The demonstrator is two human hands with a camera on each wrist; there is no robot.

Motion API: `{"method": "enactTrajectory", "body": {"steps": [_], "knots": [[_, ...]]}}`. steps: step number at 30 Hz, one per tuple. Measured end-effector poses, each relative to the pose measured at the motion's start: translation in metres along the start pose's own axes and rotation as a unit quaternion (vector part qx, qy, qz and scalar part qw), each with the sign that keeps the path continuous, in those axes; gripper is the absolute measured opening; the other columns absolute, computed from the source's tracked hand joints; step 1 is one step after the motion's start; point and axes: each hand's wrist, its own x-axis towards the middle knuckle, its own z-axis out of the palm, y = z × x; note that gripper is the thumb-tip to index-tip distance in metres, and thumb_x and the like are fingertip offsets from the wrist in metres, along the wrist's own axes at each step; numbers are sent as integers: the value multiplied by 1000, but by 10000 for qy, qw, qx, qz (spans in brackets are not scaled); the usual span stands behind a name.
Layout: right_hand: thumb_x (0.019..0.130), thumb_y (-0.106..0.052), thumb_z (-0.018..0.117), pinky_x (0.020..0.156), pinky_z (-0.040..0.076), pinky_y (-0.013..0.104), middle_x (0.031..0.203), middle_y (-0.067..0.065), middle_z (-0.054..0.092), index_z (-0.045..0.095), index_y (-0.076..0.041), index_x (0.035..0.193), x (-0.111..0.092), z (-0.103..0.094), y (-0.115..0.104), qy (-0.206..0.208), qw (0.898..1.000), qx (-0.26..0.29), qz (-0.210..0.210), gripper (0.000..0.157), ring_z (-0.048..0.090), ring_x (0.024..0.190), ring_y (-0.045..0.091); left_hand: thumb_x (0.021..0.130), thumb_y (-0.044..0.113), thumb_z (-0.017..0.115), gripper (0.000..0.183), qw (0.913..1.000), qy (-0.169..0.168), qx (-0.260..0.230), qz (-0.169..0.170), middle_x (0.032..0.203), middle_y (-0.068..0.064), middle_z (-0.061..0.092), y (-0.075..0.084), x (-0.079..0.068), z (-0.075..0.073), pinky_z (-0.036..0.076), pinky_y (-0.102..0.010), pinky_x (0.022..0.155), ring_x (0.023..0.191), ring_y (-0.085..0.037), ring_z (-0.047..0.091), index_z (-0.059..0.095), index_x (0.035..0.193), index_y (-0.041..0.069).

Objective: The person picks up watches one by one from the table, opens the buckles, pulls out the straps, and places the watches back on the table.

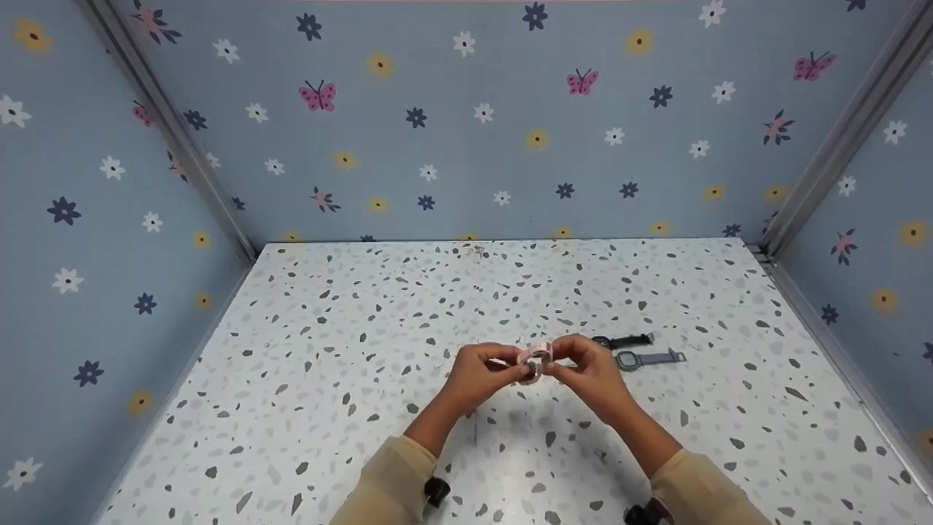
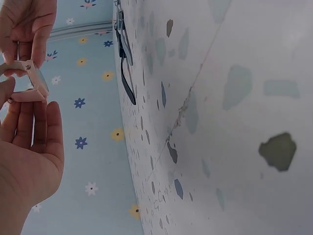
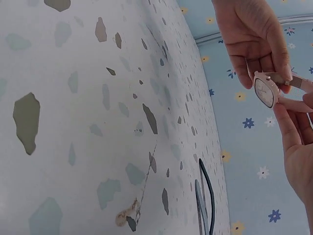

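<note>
A pale pink wristwatch (image 1: 536, 355) is held up between both hands over the table, its strap bent into a loop. My left hand (image 1: 477, 375) pinches one side of it between thumb and fingers. From the other side, the thumb and fingers of my right hand (image 1: 596, 375) grip it too. In the right wrist view the watch's squarish face (image 3: 265, 93) shows, turned toward the table. Just beyond the right hand lie a black watch (image 1: 633, 340) and a grey watch (image 1: 662, 358), side by side, partly hidden by that hand.
The speckled white table (image 1: 350, 306) spreads under both hands. Blue flowered panels (image 1: 466, 146) close it in at the back and on both sides, with metal posts (image 1: 838, 138) at the corners. A small dark device (image 1: 436, 492) sits at the left sleeve.
</note>
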Motion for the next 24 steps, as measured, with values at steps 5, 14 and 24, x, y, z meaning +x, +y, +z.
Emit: {"method": "enactTrajectory", "body": {"steps": [5,14,24], "knots": [[85,8,70,79,57,31,99,21,64,63,8,99,0,0,0,19,10000,71,-20,15,62,92,20,86,3,74,20,10000,15,-96,6,98,-13,72,0,0,-1,58,-29,77,91,-30,68,73,103,-7],[84,11,69,77,57,30,97,19,64,63,6,97,2,-2,10,123,9998,68,111,16,61,91,22,85,3,75,18,9997,-70,-120,-193,100,-12,71,0,-1,-3,57,-30,81,94,-20,66,74,102,-5],[83,0,76,80,56,31,100,23,63,63,4,98,5,-8,32,99,9996,252,85,20,61,94,25,83,6,77,16,9989,-93,-279,-373,99,-8,71,-32,7,-4,57,-31,81,95,-21,66,77,99,2]]}}
